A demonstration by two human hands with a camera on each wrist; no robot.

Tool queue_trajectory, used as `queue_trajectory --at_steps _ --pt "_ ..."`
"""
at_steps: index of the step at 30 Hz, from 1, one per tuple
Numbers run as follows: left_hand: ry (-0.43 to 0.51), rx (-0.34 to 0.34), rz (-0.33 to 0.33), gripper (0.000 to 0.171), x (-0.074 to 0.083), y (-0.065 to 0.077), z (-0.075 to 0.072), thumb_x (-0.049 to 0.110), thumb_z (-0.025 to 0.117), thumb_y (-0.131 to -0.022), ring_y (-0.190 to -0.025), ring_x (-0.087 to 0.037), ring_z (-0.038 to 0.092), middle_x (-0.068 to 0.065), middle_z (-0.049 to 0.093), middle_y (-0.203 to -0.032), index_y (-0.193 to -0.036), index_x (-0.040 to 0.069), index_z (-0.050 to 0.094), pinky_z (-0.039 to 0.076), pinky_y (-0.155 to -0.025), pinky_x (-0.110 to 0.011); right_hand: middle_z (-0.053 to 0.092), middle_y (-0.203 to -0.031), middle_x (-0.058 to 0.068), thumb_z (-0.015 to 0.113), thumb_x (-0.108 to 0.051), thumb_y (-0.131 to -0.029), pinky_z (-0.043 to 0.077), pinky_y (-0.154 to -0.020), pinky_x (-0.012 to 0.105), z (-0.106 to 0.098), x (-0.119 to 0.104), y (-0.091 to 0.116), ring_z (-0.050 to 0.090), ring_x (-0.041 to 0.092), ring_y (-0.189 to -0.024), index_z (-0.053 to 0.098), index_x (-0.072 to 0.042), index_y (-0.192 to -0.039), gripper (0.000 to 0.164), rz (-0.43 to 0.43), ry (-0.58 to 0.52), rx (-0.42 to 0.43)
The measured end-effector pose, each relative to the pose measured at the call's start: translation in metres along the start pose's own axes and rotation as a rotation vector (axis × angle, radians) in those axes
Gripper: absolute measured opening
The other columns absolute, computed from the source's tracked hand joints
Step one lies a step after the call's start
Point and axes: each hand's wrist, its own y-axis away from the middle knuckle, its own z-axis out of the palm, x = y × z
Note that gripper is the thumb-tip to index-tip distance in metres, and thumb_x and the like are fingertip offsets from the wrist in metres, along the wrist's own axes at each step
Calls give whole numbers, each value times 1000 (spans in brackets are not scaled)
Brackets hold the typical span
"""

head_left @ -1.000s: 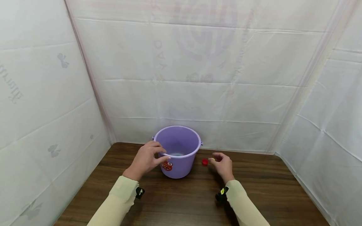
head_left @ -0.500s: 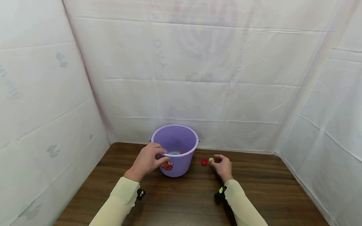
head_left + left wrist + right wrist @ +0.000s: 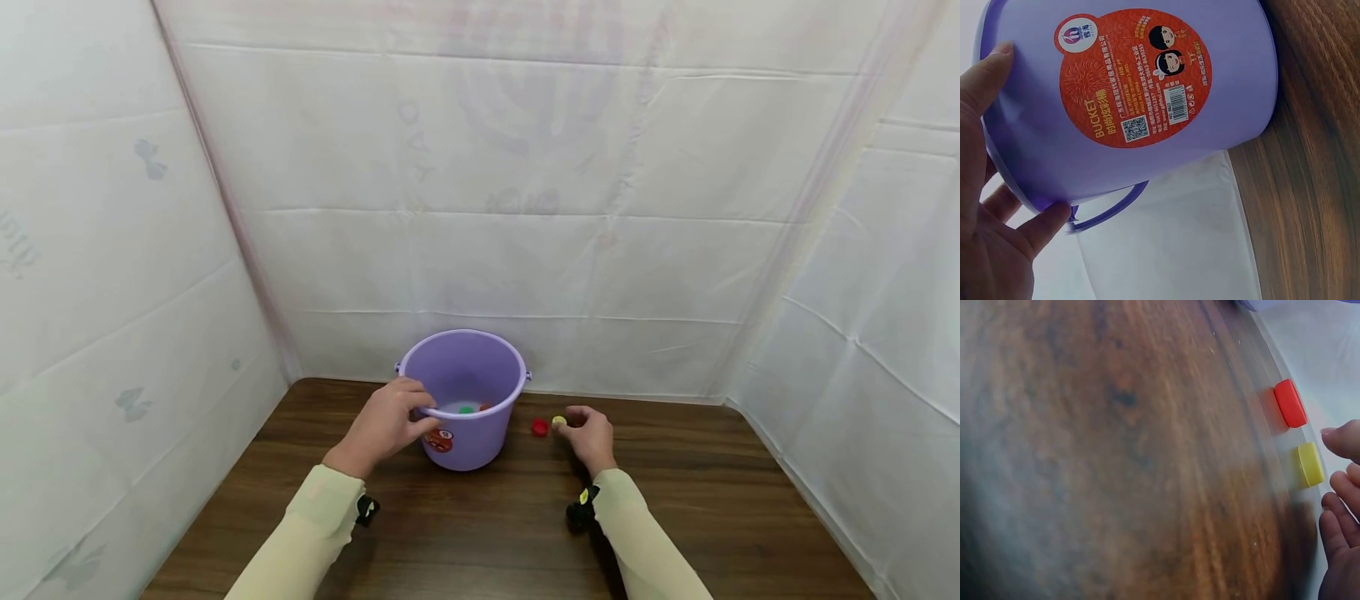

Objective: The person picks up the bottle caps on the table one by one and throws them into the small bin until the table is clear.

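Note:
A purple bucket with a red label stands on the wooden table. My left hand grips its near-left rim, thumb on the outside and fingers over the edge. Inside the bucket lie a small green piece and a reddish one, both partly hidden by the rim. To the right of the bucket, a red bottle cap and a yellow bottle cap lie side by side on the table. My right hand is beside the yellow cap, with thumb and fingers spread apart and holding nothing.
The dark wooden table ends at a white sheet wall close behind the bucket. More white sheeting encloses the left and right sides. The bucket's purple handle hangs along its side.
The bucket has shifted slightly left under my left hand, and the reddish piece inside has come into sight. The yellow cap, earlier mostly hidden at my right fingertips, now shows on the table.

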Motion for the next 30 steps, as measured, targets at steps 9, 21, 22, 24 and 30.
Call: queue_trajectory --at_steps 9,21,22,24,30 --pt "10 48 35 23 -1 2 3 31 91 -78 -90 -13 62 5 69 -91 -91 16 80 57 -82 -35 75 -109 18 85 -13 -81 54 -93 48 0 -1 2 69 32 -103 75 0 -108 31 14 45 -7" --pt "84 82 -14 23 1 3 7 36 89 -80 -94 -17 65 4 69 -95 -89 17 80 31 -116 -68 75 -110 18 84 -11 -82 53 -95 50 1 -1 -1 68 32 -105 75 0 -110 31 24 68 -42" --pt "92 80 -17 23 1 3 6 35 89 -80 -93 -17 65 4 68 -94 -89 17 80 31 -116 -69 75 -110 18 84 -12 -82 53 -94 50 1 0 -1 68 32 -104 75 0 -110 31 23 71 -42" --pt "103 81 -22 22 2 3 7 34 89 -79 -93 -16 64 5 68 -93 -89 17 80 31 -115 -69 75 -109 17 84 -12 -81 53 -94 50 2 2 -1 68 32 -103 75 -1 -109 32 23 75 -39" --pt "114 92 -21 22 2 2 7 35 89 -79 -91 -14 64 6 69 -92 -88 17 80 30 -116 -69 76 -107 14 85 -15 -81 52 -94 48 3 4 -2 68 30 -103 77 -3 -108 31 21 86 -35"
